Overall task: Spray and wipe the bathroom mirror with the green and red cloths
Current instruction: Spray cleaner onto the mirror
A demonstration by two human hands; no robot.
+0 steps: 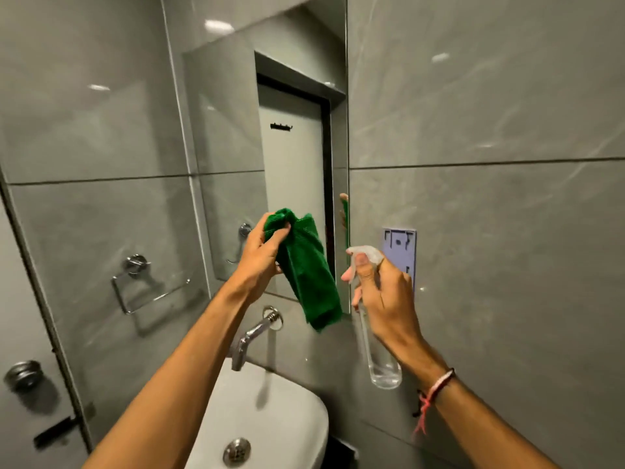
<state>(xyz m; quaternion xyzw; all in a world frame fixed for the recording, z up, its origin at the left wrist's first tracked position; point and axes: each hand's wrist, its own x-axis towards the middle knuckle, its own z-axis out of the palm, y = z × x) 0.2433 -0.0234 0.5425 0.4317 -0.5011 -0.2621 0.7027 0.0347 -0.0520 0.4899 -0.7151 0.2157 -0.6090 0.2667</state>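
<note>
The left hand is closed around the bunched top of the green cloth, which hangs before the mirror's lower edge, while the right hand grips a clear spray bottle beside it, above the sink

You're in a small bathroom: grey wall tiles, a wall mirror, a white basin under a chrome tap, and a towel ring.

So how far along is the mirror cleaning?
Early. Both tools are picked up: left hand grips the green cloth, right hand holds the spray bottle. The mirror shows no visible spray or wiping; no red cloth in view.
</note>
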